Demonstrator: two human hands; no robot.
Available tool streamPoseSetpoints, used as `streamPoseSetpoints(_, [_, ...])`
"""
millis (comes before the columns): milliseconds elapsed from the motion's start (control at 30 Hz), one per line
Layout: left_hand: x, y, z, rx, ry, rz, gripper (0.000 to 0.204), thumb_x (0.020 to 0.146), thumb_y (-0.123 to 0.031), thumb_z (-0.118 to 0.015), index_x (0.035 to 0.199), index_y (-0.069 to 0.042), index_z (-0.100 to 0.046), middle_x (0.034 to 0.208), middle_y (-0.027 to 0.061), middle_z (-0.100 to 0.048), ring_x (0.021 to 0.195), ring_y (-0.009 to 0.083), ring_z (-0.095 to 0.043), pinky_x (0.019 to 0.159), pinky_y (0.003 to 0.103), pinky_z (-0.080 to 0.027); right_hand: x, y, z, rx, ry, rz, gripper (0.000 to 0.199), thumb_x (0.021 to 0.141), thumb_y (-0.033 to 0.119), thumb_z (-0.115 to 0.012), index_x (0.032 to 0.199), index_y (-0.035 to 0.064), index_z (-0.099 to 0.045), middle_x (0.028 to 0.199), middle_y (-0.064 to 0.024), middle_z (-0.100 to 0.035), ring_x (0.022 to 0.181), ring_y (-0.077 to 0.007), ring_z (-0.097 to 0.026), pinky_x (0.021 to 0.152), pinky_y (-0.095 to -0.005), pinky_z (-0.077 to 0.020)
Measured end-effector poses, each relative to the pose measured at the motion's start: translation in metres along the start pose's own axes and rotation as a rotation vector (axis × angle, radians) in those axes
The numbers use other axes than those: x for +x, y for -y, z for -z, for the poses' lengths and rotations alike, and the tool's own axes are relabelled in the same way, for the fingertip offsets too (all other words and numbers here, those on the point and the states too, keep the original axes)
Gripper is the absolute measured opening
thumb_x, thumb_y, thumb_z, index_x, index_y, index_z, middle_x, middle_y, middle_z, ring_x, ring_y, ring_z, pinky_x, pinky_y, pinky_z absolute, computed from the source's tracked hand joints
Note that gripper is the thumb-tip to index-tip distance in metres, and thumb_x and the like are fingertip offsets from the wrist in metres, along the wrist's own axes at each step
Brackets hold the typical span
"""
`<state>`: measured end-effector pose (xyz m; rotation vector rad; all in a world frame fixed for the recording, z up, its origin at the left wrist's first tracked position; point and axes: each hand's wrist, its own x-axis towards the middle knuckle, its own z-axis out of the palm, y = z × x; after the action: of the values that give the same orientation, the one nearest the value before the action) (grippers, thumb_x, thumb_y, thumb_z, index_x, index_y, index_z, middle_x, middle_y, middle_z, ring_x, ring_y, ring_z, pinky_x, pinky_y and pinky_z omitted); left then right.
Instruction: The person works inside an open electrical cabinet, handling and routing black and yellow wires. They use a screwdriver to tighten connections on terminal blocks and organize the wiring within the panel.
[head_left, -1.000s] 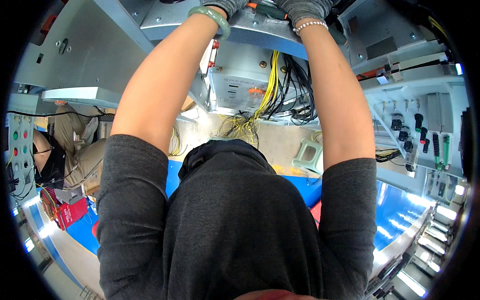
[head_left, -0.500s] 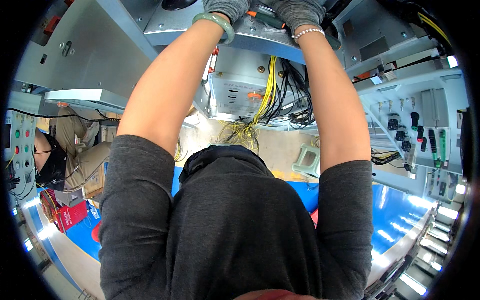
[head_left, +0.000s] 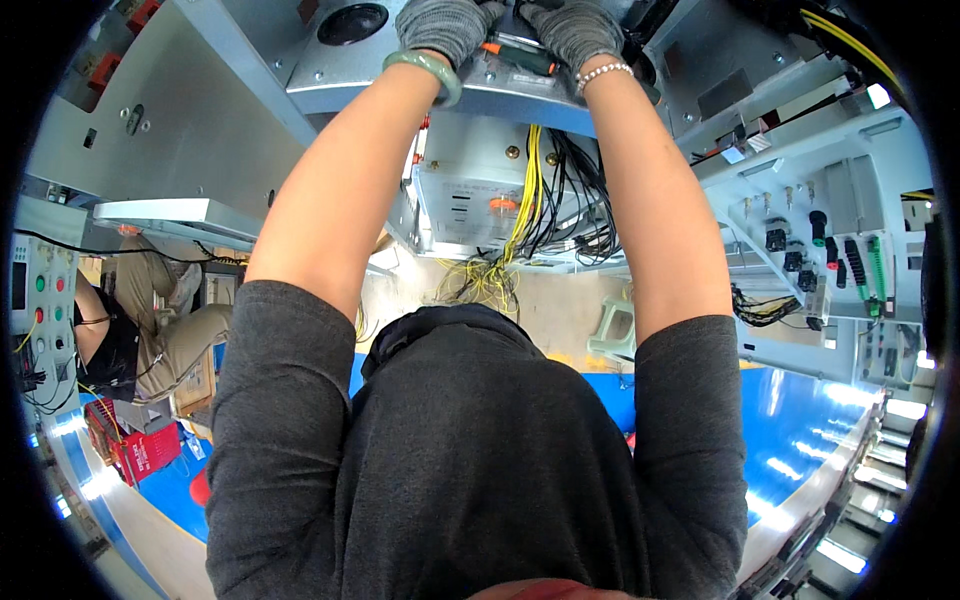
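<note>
Both my hands wear grey knit gloves and are close together over a metal shelf [head_left: 470, 100] at the top of the view. My left hand [head_left: 443, 28], below which a green bangle [head_left: 425, 68] circles the wrist, has its fingers curled inward. My right hand [head_left: 578, 32], with a beaded bracelet [head_left: 605, 72], is bent toward it, fingertips near the left ones. What the fingers pinch, if anything, is too small to make out at the upper edge. A screwdriver [head_left: 524, 57] with an orange and dark handle lies on the shelf between my wrists.
Yellow wires [head_left: 526, 200] and black cables [head_left: 590, 195] hang below the shelf. A round black opening [head_left: 352, 24] is left of my hands. A light green stool [head_left: 612, 330] stands on the floor. Another person [head_left: 165, 350] sits at left near a red box [head_left: 145, 452].
My hands and the shelf appear slightly lower in the view, showing more of the gloves. My right hand has come a little left, closer to my left. The screwdriver stays on the shelf.
</note>
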<state>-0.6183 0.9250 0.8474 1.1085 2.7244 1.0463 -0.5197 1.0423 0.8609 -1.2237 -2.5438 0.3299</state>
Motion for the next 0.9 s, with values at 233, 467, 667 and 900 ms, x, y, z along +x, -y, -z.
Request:
streamPoseSetpoints(233, [0.005, 0.008, -0.01, 0.11, -0.086, -0.032, 0.042, 0.083, -0.046, -0.067, 0.103, -0.009, -0.072, 0.095, 0.0158, -0.072, 0.09, 0.0326, -0.067, 0.081, 0.045, -0.052, 0.008, 0.002, 0.002, 0.127, 0.06, -0.027, 0.056, 0.085, 0.053, -0.063, 0.126, 0.0145, -0.064, 0.133, -0.0164, -0.06, 0.124, -0.034, -0.055, 0.104, -0.0415, -0.0438])
streamPoseSetpoints(467, [0.007, 0.008, -0.011, 0.099, -0.058, -0.104, 0.04, 0.084, -0.045, -0.065, 0.102, -0.01, -0.072, 0.092, 0.0159, -0.071, 0.088, 0.0325, -0.067, 0.08, 0.045, -0.052, 0.013, 0.0, -0.001, -0.002, 0.057, -0.058, 0.055, 0.092, 0.05, -0.055, 0.132, 0.0128, -0.059, 0.136, -0.017, -0.057, 0.128, -0.0341, -0.052, 0.107, -0.0415, -0.0409])
streamPoseSetpoints(667, [0.007, 0.01, -0.013, 0.144, -0.101, -0.088, 0.039, 0.084, -0.045, -0.065, 0.102, -0.011, -0.072, 0.096, 0.0165, -0.071, 0.092, 0.0339, -0.066, 0.084, 0.045, -0.051, 0.018, -0.009, -0.008, 0.063, 0.095, 0.021, 0.057, 0.089, 0.052, -0.059, 0.129, 0.011, -0.061, 0.132, -0.0178, -0.06, 0.126, -0.0341, -0.054, 0.105, -0.0398, -0.0419])
streamPoseSetpoints(900, [0.004, 0.011, -0.013, 0.08, -0.128, -0.1, 0.039, 0.083, -0.043, -0.066, 0.103, -0.01, -0.072, 0.098, 0.0178, -0.07, 0.095, 0.0343, -0.066, 0.086, 0.045, -0.05, 0.016, -0.001, -0.003, 0.191, 0.066, -0.02, 0.055, 0.082, 0.047, -0.07, 0.124, 0.0116, -0.065, 0.126, -0.0178, -0.064, 0.121, -0.0342, -0.057, 0.101, -0.0388, -0.0451])
